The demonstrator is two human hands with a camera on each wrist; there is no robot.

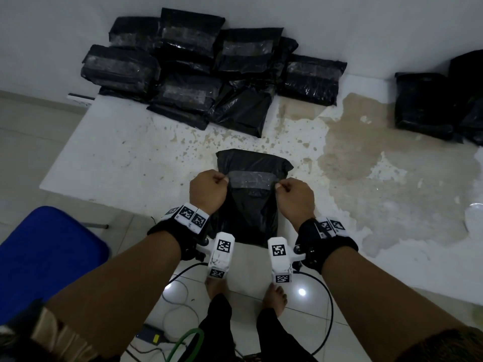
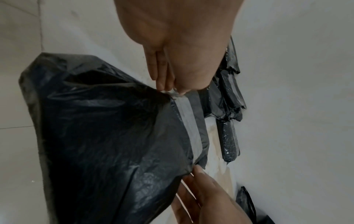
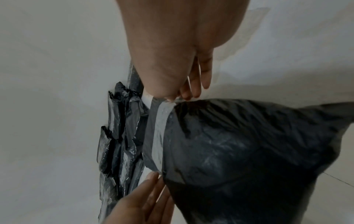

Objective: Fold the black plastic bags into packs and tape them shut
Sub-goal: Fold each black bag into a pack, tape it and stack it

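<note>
A black plastic bag (image 1: 245, 218) lies folded on the white table (image 1: 125, 158), its lower part hanging over the front edge. A strip of clear tape (image 1: 251, 180) runs across its fold. My left hand (image 1: 226, 180) pinches the strip's left end, and my right hand (image 1: 278, 186) pinches the right end. In the left wrist view the left hand (image 2: 172, 91) nips the tape (image 2: 191, 128) at the bag (image 2: 105, 136) edge. The right wrist view shows the right hand (image 3: 180, 97) doing the same on the tape (image 3: 159, 136) over the bag (image 3: 239, 151).
A pile of taped black packs (image 1: 196, 69) leans on the wall at the table's back. More black bags (image 1: 423, 103) sit at the back right. The tabletop is stained brown on the right. A blue seat (image 1: 47, 257) stands at the left, and cables lie on the floor.
</note>
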